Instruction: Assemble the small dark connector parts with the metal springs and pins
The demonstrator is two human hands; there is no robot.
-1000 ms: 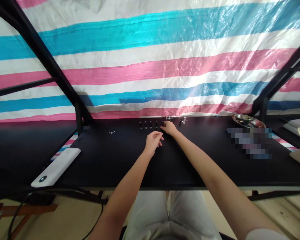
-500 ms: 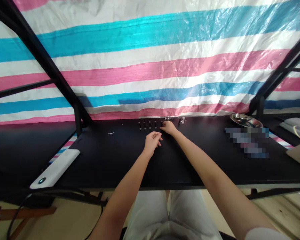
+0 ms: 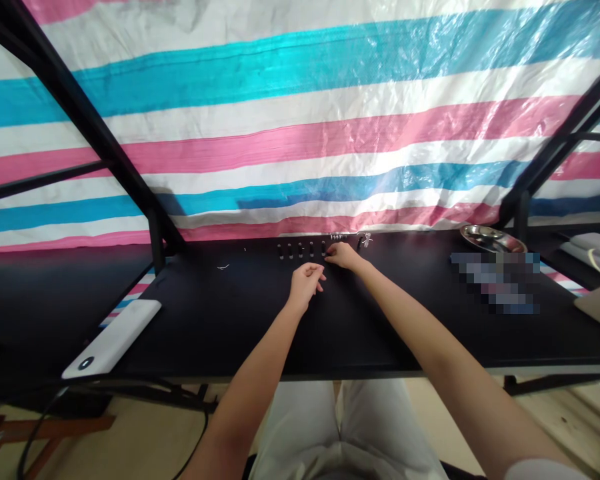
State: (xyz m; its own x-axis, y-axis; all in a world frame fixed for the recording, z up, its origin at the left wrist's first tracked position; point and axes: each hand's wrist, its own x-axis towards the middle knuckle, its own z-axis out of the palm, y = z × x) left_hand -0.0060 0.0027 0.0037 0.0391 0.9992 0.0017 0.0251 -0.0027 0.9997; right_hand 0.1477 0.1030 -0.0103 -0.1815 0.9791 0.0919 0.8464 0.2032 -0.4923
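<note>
Near the back of the black table (image 3: 205,327), small dark pieces with pale ends (image 3: 301,251) stand in a row, too small to name. My right hand (image 3: 346,256) is at the right end of this row, fingers curled and drawn together beside the last dark piece (image 3: 323,249). What its fingertips hold, if anything, is hidden. Closer to me, my left hand (image 3: 305,285) hovers with thumb and forefinger pressed together; I cannot make out anything between them. Several tiny silvery pieces (image 3: 339,237) lie in a line behind my right hand.
Another dark piece (image 3: 360,243) lies beside shiny silvery bits (image 3: 368,241). A thin white strand (image 3: 223,267) is on the left, with a long white device (image 3: 113,340) at the table's left edge. At right are a metal dish (image 3: 493,239) and a blurred-out item (image 3: 495,287).
My right hand has shifted slightly right, uncovering more of the last dark piece in the row. My left hand stays nearly still.
</note>
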